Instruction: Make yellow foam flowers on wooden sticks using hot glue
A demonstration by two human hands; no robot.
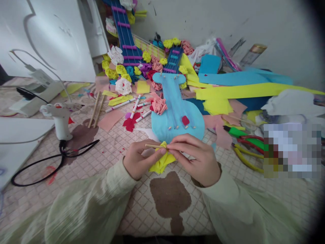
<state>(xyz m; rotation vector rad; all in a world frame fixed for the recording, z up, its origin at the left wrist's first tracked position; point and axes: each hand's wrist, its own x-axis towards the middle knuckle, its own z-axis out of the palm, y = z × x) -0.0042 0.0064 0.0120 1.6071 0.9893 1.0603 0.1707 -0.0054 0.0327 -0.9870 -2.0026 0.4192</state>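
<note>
Yellow crepe paper is bunched around a thin wooden stick between my two hands. My left hand pinches the paper and the stick from the left, its thumb on top. From the right, my right hand presses its fingertips together on the same paper near the stick's end. Just beyond my hands lies a light blue guitar-shaped cutout with strings, a dark red spot and a pink paper flower at its left edge.
A white glue gun with a looped black cable stands at the left. Pens, wooden sticks and paper scraps lie behind my left hand. Scissors are at the right. Paper flowers and dark blue guitars fill the back.
</note>
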